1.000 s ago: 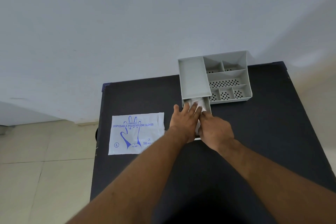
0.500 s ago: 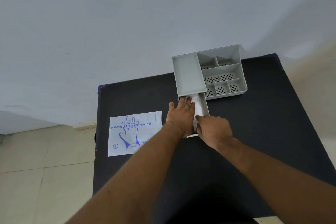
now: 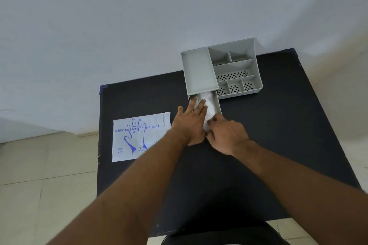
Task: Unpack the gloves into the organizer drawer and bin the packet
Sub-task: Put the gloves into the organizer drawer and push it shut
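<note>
A grey organizer stands at the table's far side, its drawer pulled out toward me. Clear plastic gloves lie bunched inside the drawer. My left hand lies flat on them, fingers spread and reaching into the drawer. My right hand sits at the drawer's near end, fingers curled and pinching the near edge of the gloves. The flat white packet, printed with a blue hand and "DISPOSABLE POLYETHYLENE GLOVES", lies on the table to the left.
The black table stands against a pale wall. Tiled floor shows to the left. The organizer's compartments with perforated bottoms hold nothing. No bin is in view.
My left hand's fingers have spread a little further over the gloves in the drawer. My right hand stays at the near end. The view has shifted slightly.
</note>
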